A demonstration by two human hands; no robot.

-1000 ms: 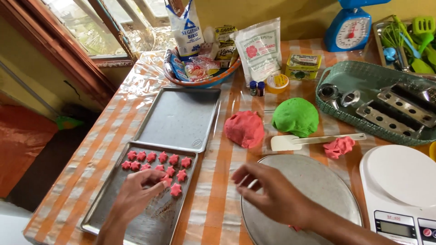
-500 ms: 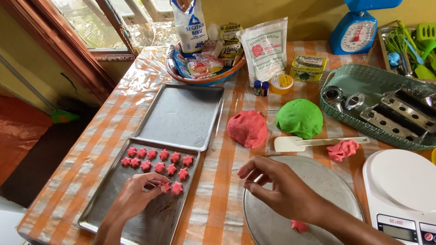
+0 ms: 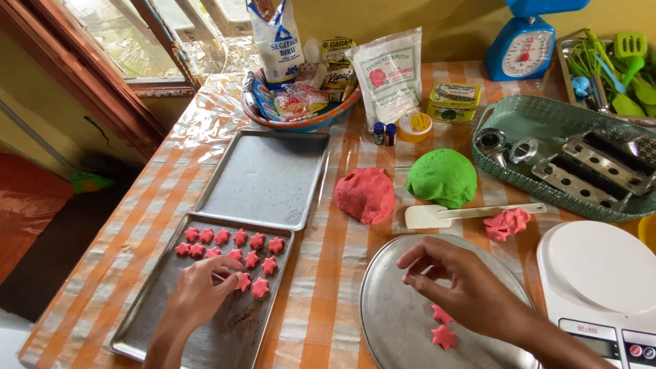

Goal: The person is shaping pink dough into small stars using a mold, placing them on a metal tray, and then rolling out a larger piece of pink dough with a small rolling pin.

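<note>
My left hand (image 3: 197, 295) rests on the near baking tray (image 3: 143, 321), fingertips touching a pink star-shaped dough piece (image 3: 242, 281) beside several other pink stars (image 3: 229, 244) set in rows. My right hand (image 3: 465, 287) hovers over the round metal plate (image 3: 389, 321), fingers loosely curled and apart, holding nothing that I can see. Two pink stars (image 3: 443, 328) lie on that plate just below the wrist. A red dough ball (image 3: 365, 195) and a green dough ball (image 3: 442, 177) sit beyond the plate.
An empty second tray (image 3: 266, 178) lies behind the first. A white spatula (image 3: 465, 213), pink dough scraps (image 3: 506, 223), a white digital scale (image 3: 601, 287), a green basket with metal press parts (image 3: 567, 157), a blue scale (image 3: 526, 48), bags and small jars crowd the back.
My left hand has shifted a little toward the last row of stars. My right hand has lifted off the plate, uncovering two pink stars beneath it.
</note>
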